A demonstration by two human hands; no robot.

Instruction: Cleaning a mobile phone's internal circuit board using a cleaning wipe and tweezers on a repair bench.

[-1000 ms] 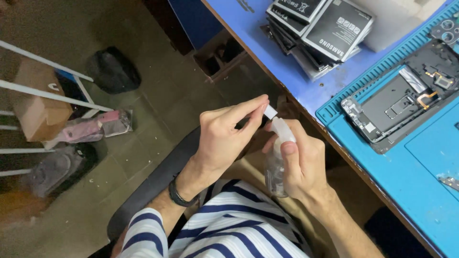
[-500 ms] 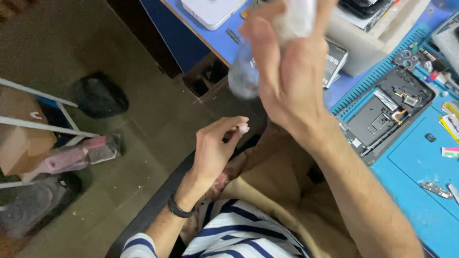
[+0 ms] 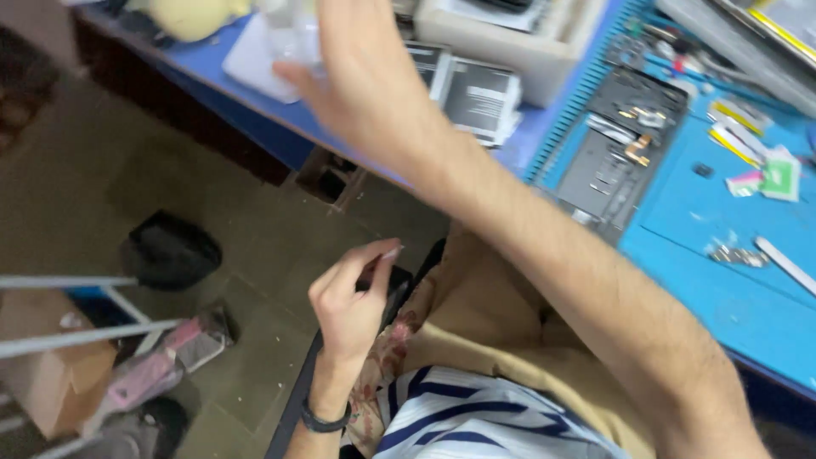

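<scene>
Left hand [image 3: 350,299] is hovering over the lap, well below the blue rubber work mat [image 3: 722,255], fingertips pinching a tiny white cap [image 3: 391,252]; right hand [image 3: 361,72] is reaching up-left of mat. It's gripping a blurred clear plastic bottle [image 3: 293,38]; finger state: can't tell.

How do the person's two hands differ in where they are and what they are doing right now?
The right hand is stretched far out over the blue workbench, while the left hand stays low over the lap. The right hand grips a clear bottle, blurred in the picture; the left hand pinches a small white cap between fingertips. The left wrist wears a dark band; the right shows none. Both are bare.
</scene>
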